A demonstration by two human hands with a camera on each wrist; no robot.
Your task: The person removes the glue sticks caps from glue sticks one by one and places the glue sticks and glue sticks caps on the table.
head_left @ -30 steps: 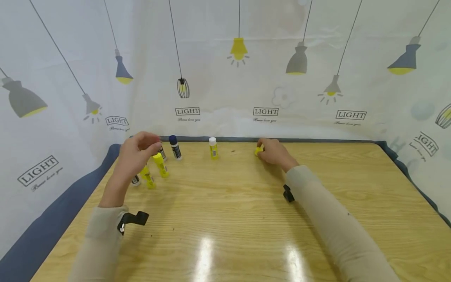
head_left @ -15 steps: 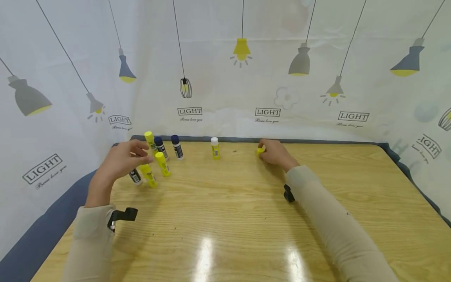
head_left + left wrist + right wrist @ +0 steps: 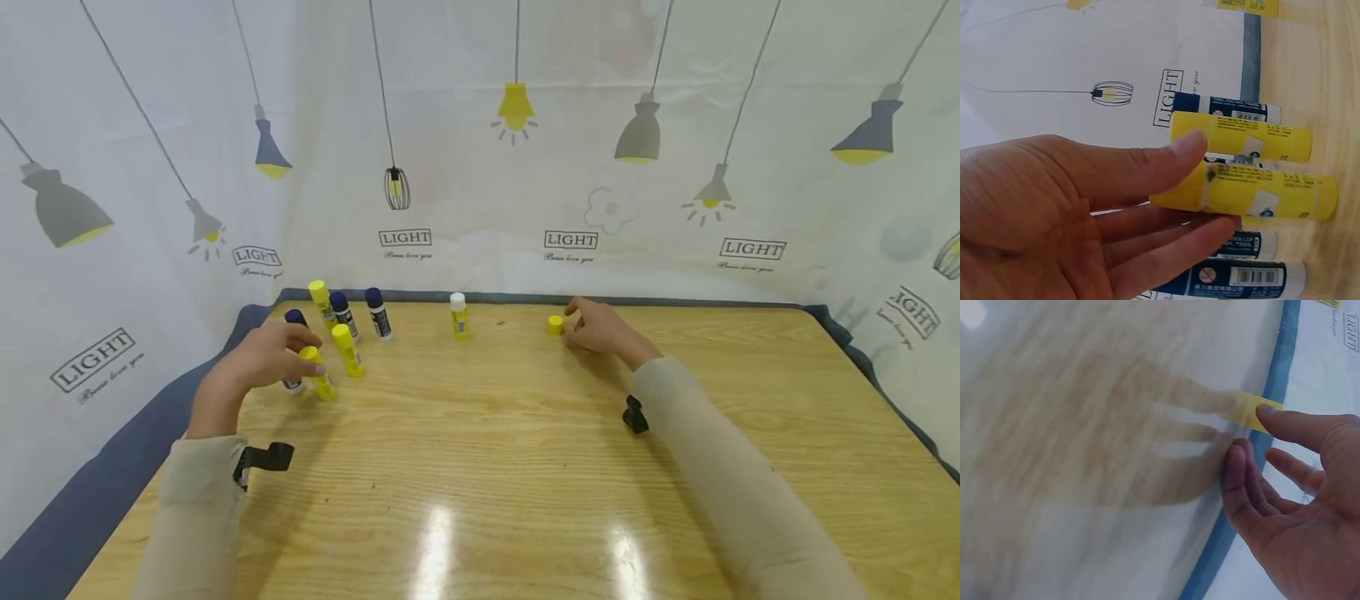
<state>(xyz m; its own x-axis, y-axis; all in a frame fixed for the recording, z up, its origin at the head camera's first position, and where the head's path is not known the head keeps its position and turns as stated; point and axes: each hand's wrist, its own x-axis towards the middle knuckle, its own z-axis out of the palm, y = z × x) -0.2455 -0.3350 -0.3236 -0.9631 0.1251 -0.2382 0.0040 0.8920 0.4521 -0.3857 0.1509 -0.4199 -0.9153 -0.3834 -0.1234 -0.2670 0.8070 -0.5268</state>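
My left hand (image 3: 258, 358) is at the left group of glue sticks. Its thumb and fingers pinch the cap end of the nearest yellow glue stick (image 3: 1272, 190), which stands upright on the table. Behind this one stands another yellow glue stick (image 3: 348, 352); a dark blue-capped glue stick (image 3: 294, 385) is partly covered by the hand. My right hand (image 3: 603, 327) is at the table's back, its thumb and fingers apart. Beside its fingertips sits a short yellow cylinder (image 3: 555, 326), much like a glue stick cap. In the right wrist view the thumb overlaps that yellow piece (image 3: 1241, 409).
A yellow glue stick with a white cap (image 3: 459, 318) stands alone near the back edge. Farther left are two more dark blue-capped glue sticks, one of them here (image 3: 378, 317), and another yellow glue stick (image 3: 320, 300). A lamp-printed curtain (image 3: 480, 183) borders the wooden table (image 3: 480, 433).
My left hand has come down from above the group and taken hold of the nearest yellow glue stick. My right hand has let go of the short yellow cylinder and shifted slightly right.
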